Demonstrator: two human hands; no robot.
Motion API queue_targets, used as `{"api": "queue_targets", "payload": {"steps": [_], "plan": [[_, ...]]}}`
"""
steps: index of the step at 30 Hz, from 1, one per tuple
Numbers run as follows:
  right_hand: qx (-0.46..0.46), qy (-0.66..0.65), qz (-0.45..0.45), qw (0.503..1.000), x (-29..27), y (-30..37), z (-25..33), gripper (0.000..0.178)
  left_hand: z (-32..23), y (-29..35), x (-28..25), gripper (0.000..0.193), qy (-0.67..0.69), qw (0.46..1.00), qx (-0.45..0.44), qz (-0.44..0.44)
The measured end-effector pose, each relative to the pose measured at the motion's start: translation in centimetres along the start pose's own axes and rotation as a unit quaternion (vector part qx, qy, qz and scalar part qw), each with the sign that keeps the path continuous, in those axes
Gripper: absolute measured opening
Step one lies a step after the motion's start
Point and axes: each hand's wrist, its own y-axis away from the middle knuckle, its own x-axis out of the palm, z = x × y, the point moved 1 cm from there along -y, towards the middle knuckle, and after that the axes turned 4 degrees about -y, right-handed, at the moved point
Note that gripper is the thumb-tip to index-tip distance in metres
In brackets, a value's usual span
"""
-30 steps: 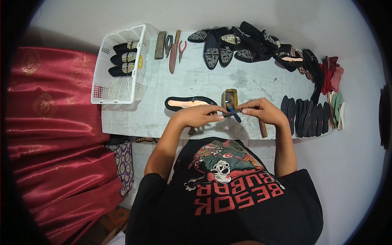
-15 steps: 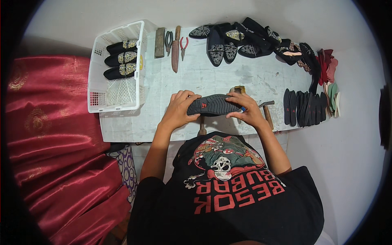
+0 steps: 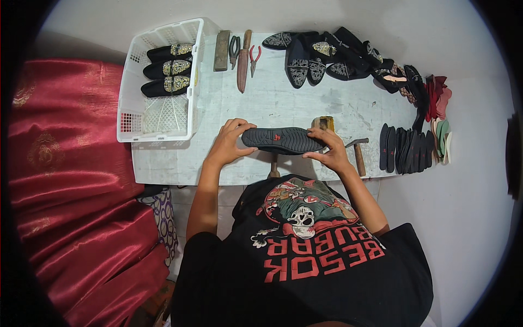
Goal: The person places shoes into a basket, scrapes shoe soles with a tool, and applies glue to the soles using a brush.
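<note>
Left hand: the left hand [image 3: 227, 143] is clamped on the left end of a dark shoe [image 3: 283, 140], fingers curled over its top edge.
Right hand: the right hand [image 3: 329, 148] is closed on the shoe's right end, fingertips on the sole.
Shoe: held sole-up and level just above the near edge of the white worktable [image 3: 283, 106], between both hands.
Behind the shoe: a wooden block [image 3: 323, 122], partly hidden by the right hand.
Right of the hands: a hammer [image 3: 358, 155], then a row of dark soles [image 3: 406, 150] standing on edge.
Far side: a pile of embroidered black slippers [image 3: 332, 54], pliers [image 3: 254, 57], a knife [image 3: 243, 62].
Left: a white basket [image 3: 163, 117] holding three slippers.
Far left: red cloth [image 3: 65, 180].
</note>
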Motion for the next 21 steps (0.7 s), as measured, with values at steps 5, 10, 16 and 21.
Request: {"api": "queue_targets", "payload": {"steps": [5, 10, 16, 21], "plan": [[-0.017, 0.034, -0.011, 0.999, 0.3, 0.5, 0.2, 0.064, 1.3, 0.2, 0.4, 0.066, 0.027, 0.999, 0.008, 0.019], [-0.011, 0.029, -0.001, 1.000, 0.4, 0.8, 0.3, 0.066, 2.2, 1.2, 0.6, 0.068, 0.037, 0.999, -0.006, 0.006], [0.006, 0.039, 0.014, 0.999, 0.8, 0.5, 0.4, 0.065, 2.9, 1.8, 0.9, 0.069, 0.063, 0.998, -0.007, 0.001], [0.015, -0.020, 0.032, 0.999, 0.8, 0.9, -0.5, 0.062, 3.2, 1.8, 0.7, 0.070, 0.065, 0.998, -0.001, 0.009]]}}
